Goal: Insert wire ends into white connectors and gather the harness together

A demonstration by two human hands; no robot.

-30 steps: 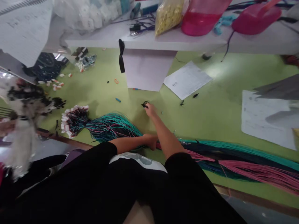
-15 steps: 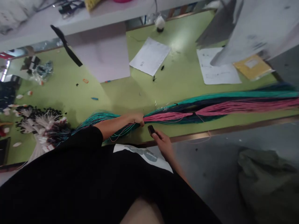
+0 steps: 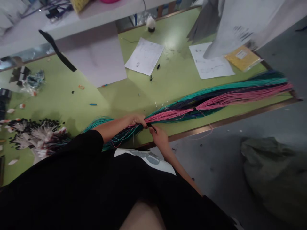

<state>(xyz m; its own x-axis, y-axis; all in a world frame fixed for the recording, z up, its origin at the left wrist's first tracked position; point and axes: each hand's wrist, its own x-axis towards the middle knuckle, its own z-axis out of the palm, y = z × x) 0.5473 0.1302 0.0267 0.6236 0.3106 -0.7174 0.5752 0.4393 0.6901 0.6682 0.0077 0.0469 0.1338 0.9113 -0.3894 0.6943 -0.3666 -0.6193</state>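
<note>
A long bundle of teal, pink and dark wires (image 3: 216,97) lies along the near edge of the green table (image 3: 168,73). My left hand (image 3: 137,120) is closed around the bundle near its middle. My right hand (image 3: 158,135) is right beside it, fingers pinched on a small black strap-like piece (image 3: 152,127) held against the wires. What exactly that piece is I cannot make out. The wires fan out teal to the left of my left hand.
Several paper sheets (image 3: 144,56) and a yellow packet (image 3: 242,57) lie at the back of the table. A white shelf (image 3: 96,19) with a hanging black strap (image 3: 57,51) stands behind. White and black connectors (image 3: 35,134) pile at the left. A dark bag (image 3: 273,172) sits on the floor.
My right hand picked a small black piece from the table's middle, drew it back to the near edge, then brought it up against the bundle beside my left hand. The view swung right.
</note>
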